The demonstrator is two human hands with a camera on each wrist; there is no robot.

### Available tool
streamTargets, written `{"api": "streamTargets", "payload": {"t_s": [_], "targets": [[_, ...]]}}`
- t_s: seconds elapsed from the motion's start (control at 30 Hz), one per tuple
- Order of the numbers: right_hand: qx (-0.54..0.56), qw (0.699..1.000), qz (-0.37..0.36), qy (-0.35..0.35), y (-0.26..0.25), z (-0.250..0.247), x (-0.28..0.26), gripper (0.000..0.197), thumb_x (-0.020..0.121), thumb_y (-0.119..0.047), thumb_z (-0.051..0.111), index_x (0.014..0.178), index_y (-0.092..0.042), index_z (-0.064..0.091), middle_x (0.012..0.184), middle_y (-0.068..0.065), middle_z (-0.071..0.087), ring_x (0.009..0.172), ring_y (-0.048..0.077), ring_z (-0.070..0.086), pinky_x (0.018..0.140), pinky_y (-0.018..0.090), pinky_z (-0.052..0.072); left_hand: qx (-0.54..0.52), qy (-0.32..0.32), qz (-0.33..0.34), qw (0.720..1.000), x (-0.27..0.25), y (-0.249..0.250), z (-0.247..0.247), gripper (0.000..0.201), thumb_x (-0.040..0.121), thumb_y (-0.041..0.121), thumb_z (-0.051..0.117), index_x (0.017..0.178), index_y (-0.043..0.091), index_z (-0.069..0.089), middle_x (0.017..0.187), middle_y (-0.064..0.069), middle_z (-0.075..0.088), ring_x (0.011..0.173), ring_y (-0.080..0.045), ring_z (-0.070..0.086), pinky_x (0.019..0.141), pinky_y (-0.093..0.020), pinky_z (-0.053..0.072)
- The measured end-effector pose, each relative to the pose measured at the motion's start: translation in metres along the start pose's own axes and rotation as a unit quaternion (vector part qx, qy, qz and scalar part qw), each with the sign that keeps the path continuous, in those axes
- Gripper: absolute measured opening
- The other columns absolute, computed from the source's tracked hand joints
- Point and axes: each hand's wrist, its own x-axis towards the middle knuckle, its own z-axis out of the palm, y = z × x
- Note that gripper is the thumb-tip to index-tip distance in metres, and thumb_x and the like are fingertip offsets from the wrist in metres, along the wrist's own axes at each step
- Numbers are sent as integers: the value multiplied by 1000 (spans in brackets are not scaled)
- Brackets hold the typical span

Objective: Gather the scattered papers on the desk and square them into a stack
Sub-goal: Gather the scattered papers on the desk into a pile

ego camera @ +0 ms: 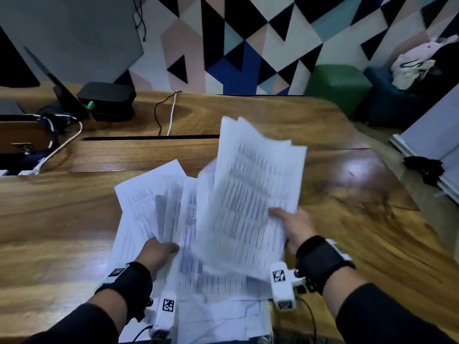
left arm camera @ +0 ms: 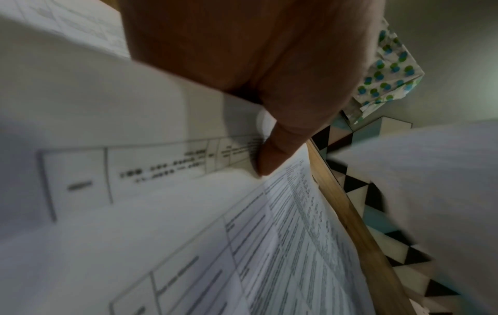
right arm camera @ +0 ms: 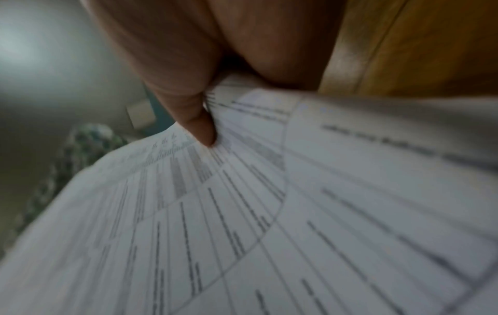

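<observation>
Wood-grain desk point(ego camera: 248, 108), glossy, w/ a long dark slot behind the papers point(ego camera: 250, 194). Past the desk's far edge: wall point(ego camera: 285, 33) of black, white, pink, blue & teal triangles; green cube seat point(ego camera: 337, 83) at the desk's far right corner. Black box point(ego camera: 106, 100) and tangled cables point(ego camera: 59, 135) sit far left of the papers.

Head view: printed white sheets fanned loose over the desk's near-middle, edges uneven, more sheets flat beneath. Right hand point(ego camera: 295, 227) grips a raised sheaf at its right edge; left hand point(ego camera: 156, 252) holds the fan's lower left. Hands apart, each clamped on paper.

Left wrist view alone shows the thumb point(left arm camera: 272, 157) pressed on a ruled table form, plus a green/blue dotted cloth point(left arm camera: 388, 74) (unclear what). Right wrist view shows the thumb point(right arm camera: 202, 127) pinching curved sheets; text too blurred to read.
</observation>
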Motion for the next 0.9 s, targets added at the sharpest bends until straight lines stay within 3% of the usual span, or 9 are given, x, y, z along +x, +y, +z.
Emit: {"api": "streamTargets", "payload": {"t_s": [0.13,0.23,0.3,0.37,0.47,0.57,0.73,0.8,0.9], "targets": [[-173,982,72,-26,64,16,-2,23,73,-9,74,95,-3,72,89,13,76,77,29,73,80,50,59,-25,-25,-27,999,-13,13,-2,56,67,20,69,116,-5,59,101,-21,68,88,-35,65,77,-41,51],[-285,955,58,-50,81,27,-7,23,77,-16,71,99,-11,68,95,3,74,85,22,69,80,33,56,-73,-56,-38,995,-18,19,-1,55,86,42,64,134,17,57,133,5,55,129,-27,50,108,-43,38],[-324,943,44,-60,84,33,-11,25,77,-21,72,100,-17,63,96,-3,69,91,20,66,82,30,53,-78,-77,-18,994,-19,19,-2,77,78,63,66,142,24,48,132,15,43,140,-21,38,114,-43,27],[-359,928,31,-97,83,35,-15,23,77,-24,72,95,-26,58,92,-8,65,93,18,64,83,29,51,-62,-63,9,996,-14,13,0,83,68,53,80,133,7,57,126,2,62,116,-25,62,100,-41,44],[-355,928,20,-111,85,32,-16,28,72,-35,74,97,-28,63,96,-10,69,91,14,66,86,31,53,-51,-38,23,998,-14,10,3,42,80,8,77,116,-7,64,100,-24,74,87,-38,73,83,-49,57],[-285,958,7,-33,78,21,-9,55,70,-41,81,112,-16,56,104,-4,62,92,13,60,80,30,49,-59,-69,37,995,-16,15,0,29,83,3,72,111,-6,65,94,-24,76,84,-40,74,78,-48,59],[-180,982,5,-54,53,-6,8,105,51,-53,90,136,-12,44,130,-4,56,119,17,56,101,38,46,-97,-138,62,984,-29,31,-8,22,85,1,68,107,-3,69,99,-24,75,93,-41,72,87,-51,56],[-119,987,6,-108,45,-11,7,99,41,-54,92,125,-14,57,124,0,68,108,14,66,89,34,52,-106,-157,69,979,-33,35,-9,24,85,0,67,109,-2,69,102,-23,75,95,-40,72,89,-51,55],[-65,989,-27,-132,29,-19,4,88,44,-40,95,119,-8,60,108,4,75,98,14,71,88,32,55,-108,-168,73,977,-39,41,-9,23,87,1,65,110,-1,69,101,-21,76,92,-36,74,83,-45,57]]}}
